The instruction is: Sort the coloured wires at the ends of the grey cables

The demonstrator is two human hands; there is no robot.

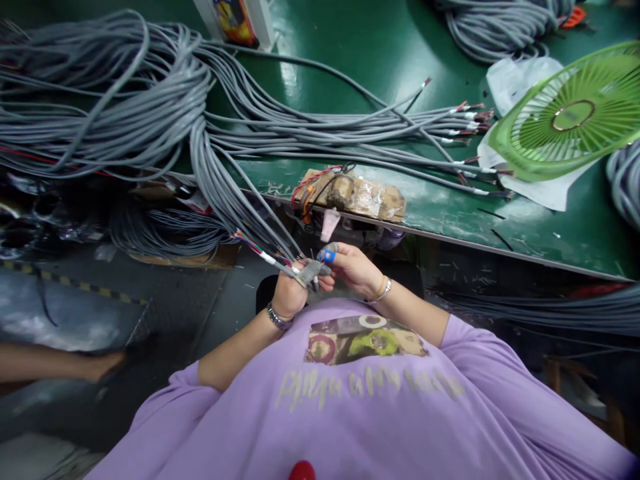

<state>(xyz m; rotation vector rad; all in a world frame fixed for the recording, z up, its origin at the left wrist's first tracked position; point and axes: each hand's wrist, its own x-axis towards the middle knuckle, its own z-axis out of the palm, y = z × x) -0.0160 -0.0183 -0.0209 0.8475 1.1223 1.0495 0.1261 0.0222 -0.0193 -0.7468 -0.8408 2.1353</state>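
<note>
The work on the cable ends looks, in my judgement, partly done: on the green desk (pixel 400 40) many cable ends (pixel 470 117) lie already stripped, with white sleeves and bare tips, while a large bundle of grey cables (pixel 100 87) hangs over the desk edge towards the person. One grey cable (pixel 273 259) from this bundle, with its coloured wires exposed, is now in work, just in front of the chest and below the desk edge. The left hand (pixel 289 297) is closed around this cable near its end. The right hand (pixel 356 270), with blue tape on one finger, pinches a small grey piece (pixel 311 271) at the cable tip; what this piece is, I cannot tell.
</note>
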